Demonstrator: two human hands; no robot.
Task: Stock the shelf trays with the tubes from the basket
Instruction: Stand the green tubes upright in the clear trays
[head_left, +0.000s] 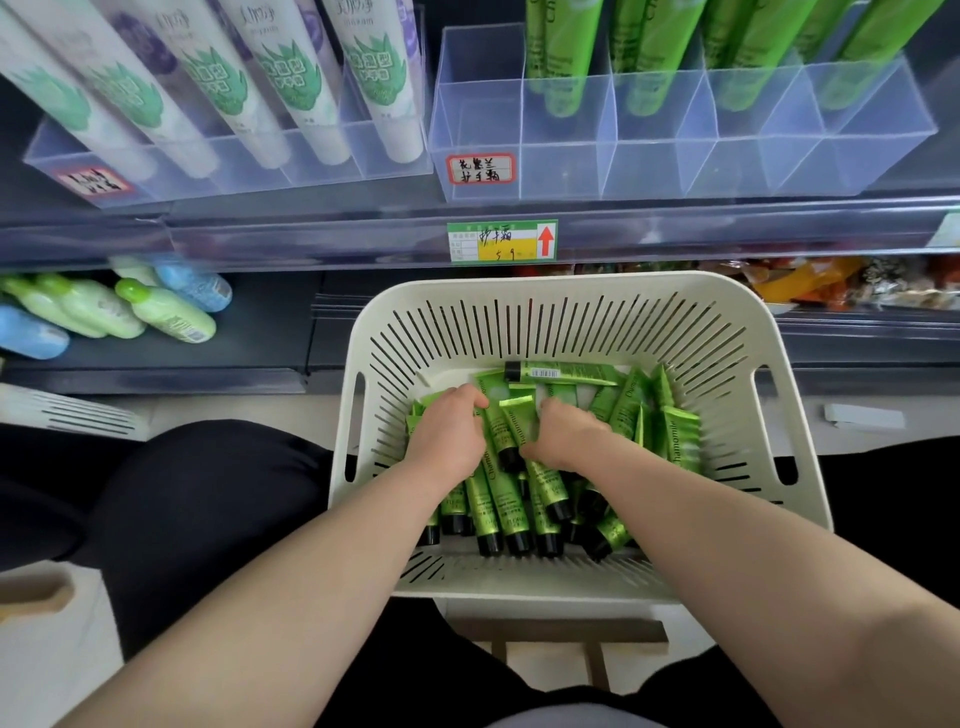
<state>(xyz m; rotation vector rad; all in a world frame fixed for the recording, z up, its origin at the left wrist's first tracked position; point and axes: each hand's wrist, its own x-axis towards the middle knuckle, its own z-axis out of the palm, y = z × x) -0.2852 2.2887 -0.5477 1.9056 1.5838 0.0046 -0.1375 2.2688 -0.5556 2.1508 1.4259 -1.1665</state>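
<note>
Two clear trays (675, 156) on the shelf (311, 202)

The head view looks forward and steeply down from above the person's lap. It sits close over the basket (571, 280), which fills the middle of the frame. Both forearms run in from the bottom corners to the left hand (449, 434) and right hand (563, 434) near the centre. The shelf trays (660, 161) stretch across the top, farther off, their lines bowed by the wide lens.

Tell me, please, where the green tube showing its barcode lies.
Head view: green barcode tube lies in the white slotted basket, far side, beyond the right hand.
</note>
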